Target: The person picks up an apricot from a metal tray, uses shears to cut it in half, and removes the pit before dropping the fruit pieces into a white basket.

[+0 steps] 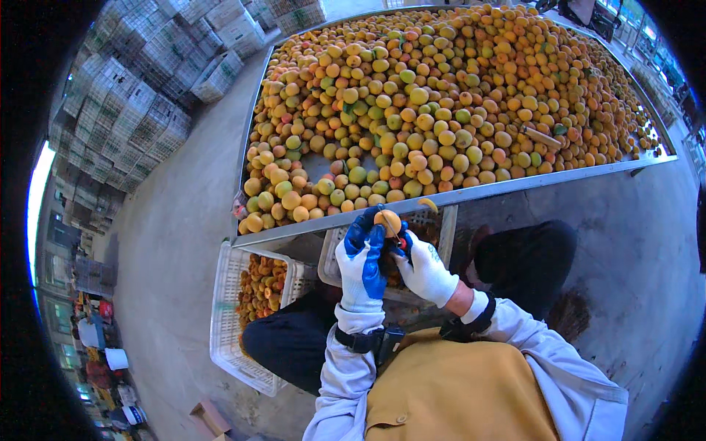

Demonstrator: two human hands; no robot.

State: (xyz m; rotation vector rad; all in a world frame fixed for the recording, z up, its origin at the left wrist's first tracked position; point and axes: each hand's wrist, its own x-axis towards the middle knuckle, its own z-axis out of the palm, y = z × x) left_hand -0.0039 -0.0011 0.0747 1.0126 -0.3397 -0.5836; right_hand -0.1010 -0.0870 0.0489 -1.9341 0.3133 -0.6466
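Just below the middle of the frame, a small orange fruit (387, 222) sits in the fingertips of the left hand (362, 261). That hand wears a white glove with blue fingers, and the blue fingers curl around the left side of the fruit and pinch it. The right hand (423, 270), in a white glove, is just beside it on the right. Its fingers are pressed together around a small knife (397, 234) with a red bit on it, and the thin blade touches the fruit.

Under the hands is a white crate (440, 220) with holes in its sides and cut fruit inside. To the lower left is another white crate (229, 331), also holding orange pieces.

Above the hands, a big metal table (471, 192) fills the top of the frame. It is heaped with lots of orange, yellow and green fruit (441, 95).

In the upper left, many empty crates (132, 95) are stacked in tall piles on the grey floor.
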